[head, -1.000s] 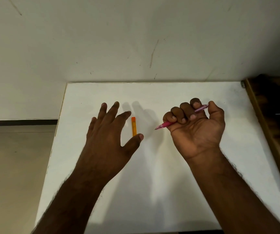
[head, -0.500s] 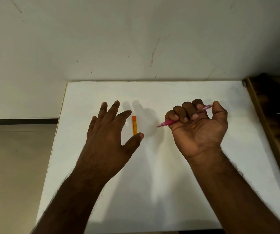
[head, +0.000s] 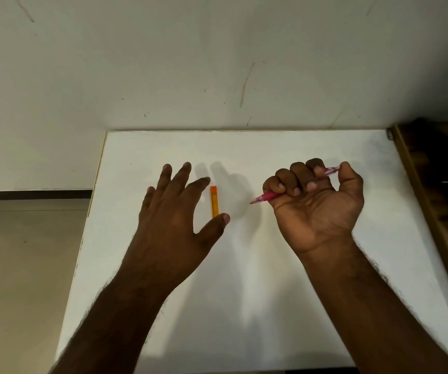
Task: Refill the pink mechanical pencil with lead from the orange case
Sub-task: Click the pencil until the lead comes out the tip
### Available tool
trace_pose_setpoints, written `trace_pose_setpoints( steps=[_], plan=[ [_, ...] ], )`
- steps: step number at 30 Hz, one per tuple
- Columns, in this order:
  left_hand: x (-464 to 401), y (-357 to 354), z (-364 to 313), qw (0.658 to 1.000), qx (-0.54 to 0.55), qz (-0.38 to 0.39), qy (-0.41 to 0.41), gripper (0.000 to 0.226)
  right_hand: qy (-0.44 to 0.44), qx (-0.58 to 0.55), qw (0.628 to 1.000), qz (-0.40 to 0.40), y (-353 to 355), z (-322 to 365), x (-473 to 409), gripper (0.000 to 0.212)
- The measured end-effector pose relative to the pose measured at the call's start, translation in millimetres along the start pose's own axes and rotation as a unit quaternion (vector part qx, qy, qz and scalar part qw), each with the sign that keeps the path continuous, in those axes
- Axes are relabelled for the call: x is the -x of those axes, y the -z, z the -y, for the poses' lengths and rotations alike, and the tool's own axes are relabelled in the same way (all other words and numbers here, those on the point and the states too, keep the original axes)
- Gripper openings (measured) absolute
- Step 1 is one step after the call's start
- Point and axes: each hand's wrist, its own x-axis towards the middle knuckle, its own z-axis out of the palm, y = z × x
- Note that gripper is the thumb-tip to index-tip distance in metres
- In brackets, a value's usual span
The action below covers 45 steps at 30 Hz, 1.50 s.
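Two hands over the desk (head: 244,306): right hand (head: 317,209) fisting the pink mechanical pencil (head: 267,197) a bit further toward the right edge than a second ago, tip aiming left, cap end poking out by the thumb. Left hand (head: 174,214) still hovering spread, gripping nothing, thumb just touching or overlapping the orange case (head: 214,201) lying mid-desk toward the far edge. Barely changing, so probably still lining up to grab the case, refill not started.

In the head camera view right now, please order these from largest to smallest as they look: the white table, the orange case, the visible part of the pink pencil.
1. white table, by far the largest.
2. pink pencil; the right hand hides its middle, but it spans more than the case.
3. orange case, the smallest.
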Motion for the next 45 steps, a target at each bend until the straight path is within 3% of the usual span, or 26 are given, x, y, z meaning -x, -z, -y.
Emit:
trace_pose_setpoints(
  steps=[45],
  plan=[
    [-0.1,-0.5,1.2,1.0,-0.004,0.002,0.001,0.072,0.007,0.036,0.999,-0.025,0.7,-0.9,-2.6,0.043]
  ],
)
